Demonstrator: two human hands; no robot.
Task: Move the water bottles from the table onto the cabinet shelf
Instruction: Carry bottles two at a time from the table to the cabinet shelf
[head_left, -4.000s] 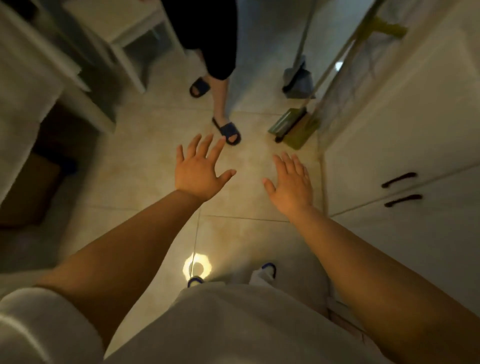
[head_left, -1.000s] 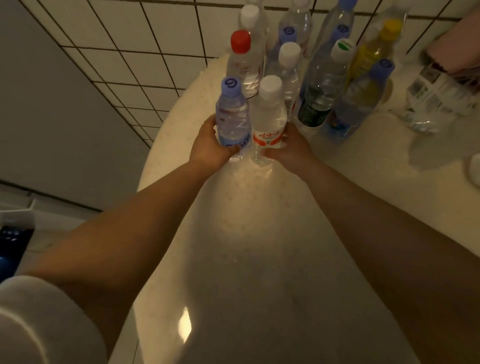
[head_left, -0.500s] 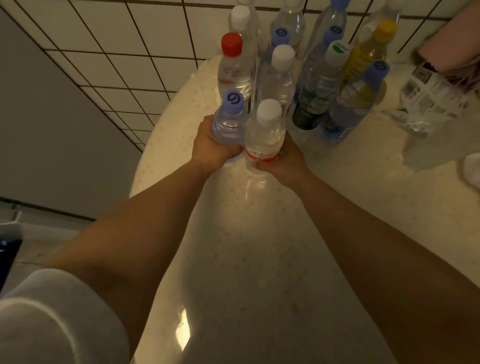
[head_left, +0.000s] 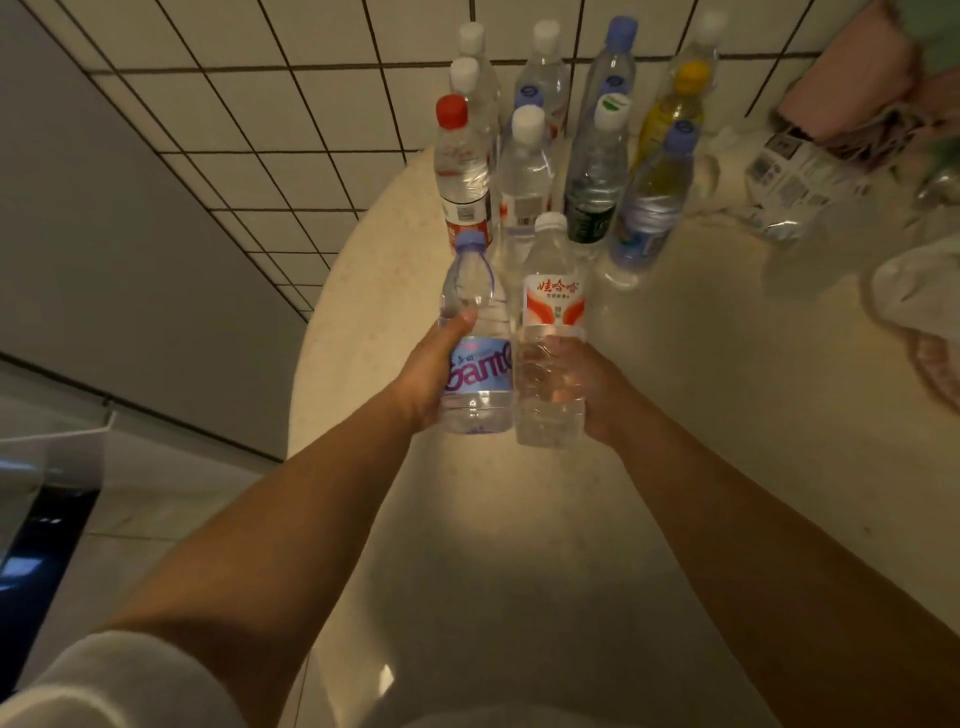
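Observation:
My left hand grips a clear bottle with a blue cap and a lilac label. My right hand grips a clear bottle with a white cap and a red-and-white label. Both bottles are lifted off the round cream table and tilted away from me, side by side. Behind them, at the table's far edge by the tiled wall, stand several more bottles, among them a red-capped bottle, a white-capped bottle and a yellow-capped bottle. No cabinet is in view.
A plastic-wrapped pack with printed labels lies at the table's far right, below a pink cloth. A crumpled white bag sits at the right edge. A grey wall and white tiles lie to the left.
Both hands have raised their bottles off the table and drawn them toward me, away from the group. Four seconds ago my hands were spread and held nothing, over a floor.

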